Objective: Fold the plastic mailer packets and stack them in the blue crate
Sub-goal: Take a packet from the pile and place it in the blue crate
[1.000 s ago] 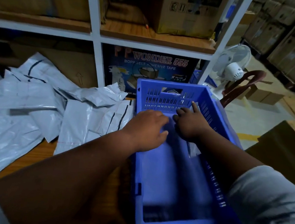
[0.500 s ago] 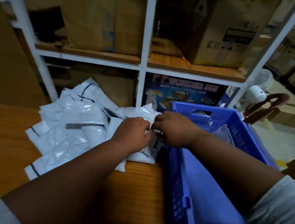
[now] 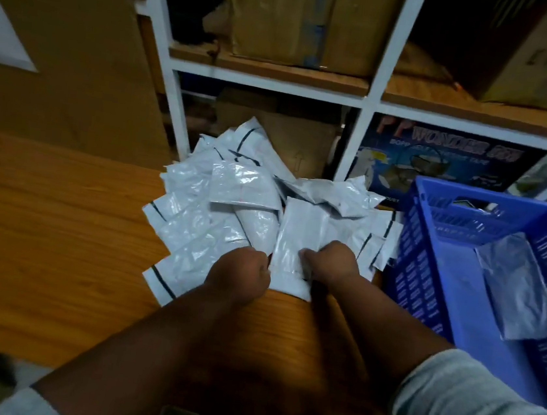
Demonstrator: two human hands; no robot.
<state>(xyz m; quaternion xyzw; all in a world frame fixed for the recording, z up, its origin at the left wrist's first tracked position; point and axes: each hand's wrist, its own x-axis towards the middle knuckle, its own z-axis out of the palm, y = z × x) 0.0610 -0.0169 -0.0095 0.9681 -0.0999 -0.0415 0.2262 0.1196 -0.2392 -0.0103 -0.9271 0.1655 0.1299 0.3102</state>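
Head view. The wooden table (image 3: 41, 232) is bare across its whole left half. The heap of mailer packets (image 3: 231, 209) lies at the table's far edge, pressed against the foot of the white shelf frame (image 3: 361, 142). The blue crate (image 3: 430, 259) stands at the right; its left wall sits just beside the heap's right fringe, with only a narrow strip of wood between them. The near edge of the table is crossed by both forearms.

Left hand (image 3: 240, 280): fingers curled in, pinching the left border of one white mailer packet (image 3: 299, 241) at its near end. Right hand (image 3: 333, 265): also curled, gripping the same packet at its right border. The packet lies flat between the two hands, on top of the heap, its near edge reaching onto bare wood. Finger detail is blurred; whether a fold has begun cannot be told.

Inside the crate, one grey folded packet (image 3: 525, 290) leans against the right wall, tilted. The rest of the crate floor is uncovered.

Surroundings: cardboard boxes (image 3: 300, 19) on the shelf above; a dark blue tape carton (image 3: 440, 165) on the lower level behind the crate. Dim light, frame soft.
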